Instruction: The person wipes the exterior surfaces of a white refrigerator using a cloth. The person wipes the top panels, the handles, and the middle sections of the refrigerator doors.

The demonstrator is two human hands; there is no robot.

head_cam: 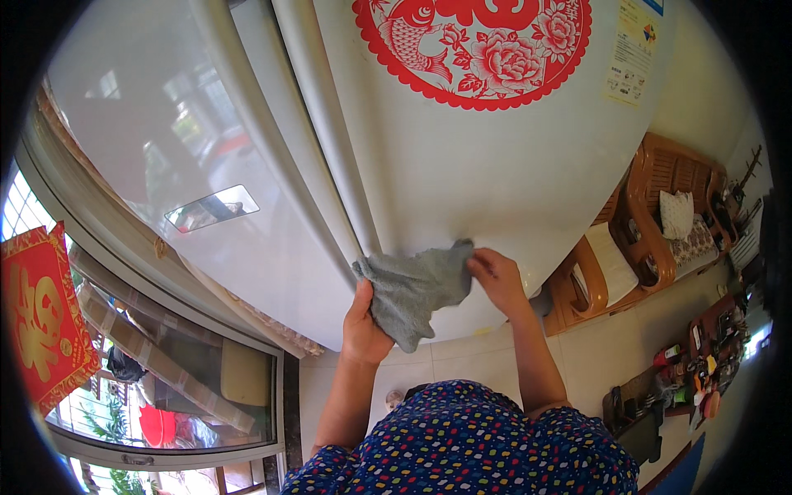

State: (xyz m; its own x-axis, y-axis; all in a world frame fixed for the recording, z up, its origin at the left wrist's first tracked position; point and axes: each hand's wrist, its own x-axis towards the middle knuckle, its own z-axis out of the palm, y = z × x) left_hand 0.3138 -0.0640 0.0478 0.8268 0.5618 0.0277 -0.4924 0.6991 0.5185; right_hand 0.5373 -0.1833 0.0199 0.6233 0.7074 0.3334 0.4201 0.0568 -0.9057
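Note:
A crumpled grey-green cloth (411,288) is held between both hands in front of a white double-door refrigerator (445,179). My left hand (365,328) grips its lower left part, thumb on top, near the lower end of the long door handles (309,124). At the cloth's upper right corner, my right hand (497,275) pinches the edge between thumb and fingers. A round red paper-cut decoration (476,49) with a fish and flowers is on the right door. The left door carries a small shiny rectangular panel (212,208).
Wooden armchairs (656,247) with cushions stand at the right. Below them is a low table (637,393) covered with assorted items. A glass sliding door (278,396) with a red hanging decoration (46,322) is at the left. Pale floor tiles (421,365) lie below the refrigerator.

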